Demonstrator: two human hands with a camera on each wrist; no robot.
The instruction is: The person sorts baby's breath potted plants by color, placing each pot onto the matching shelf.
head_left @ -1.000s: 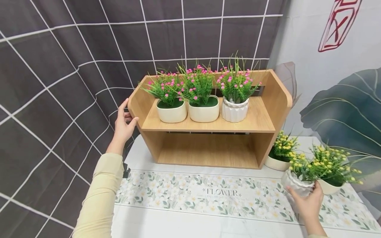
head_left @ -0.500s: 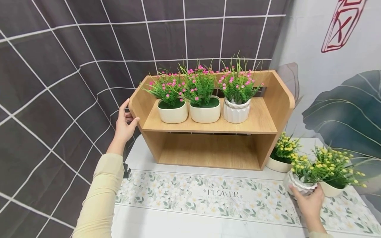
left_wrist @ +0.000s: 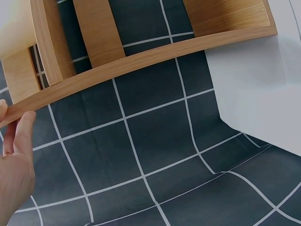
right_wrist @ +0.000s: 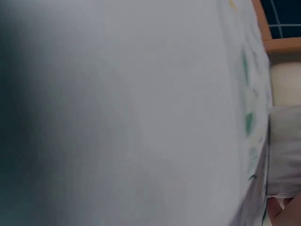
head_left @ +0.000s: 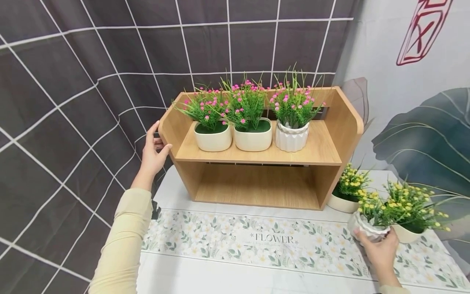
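One white pot (head_left: 367, 227) in right hand (head_left: 382, 251), left hand (head_left: 152, 157) on shelf (head_left: 253, 185).

Lower shelf (head_left: 257, 188) free (side panels (head_left: 345, 130) block).

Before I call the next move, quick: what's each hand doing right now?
Left hand: gripping the wooden shelf by its side edge.
Right hand: holding the white pot with yellow flowers.
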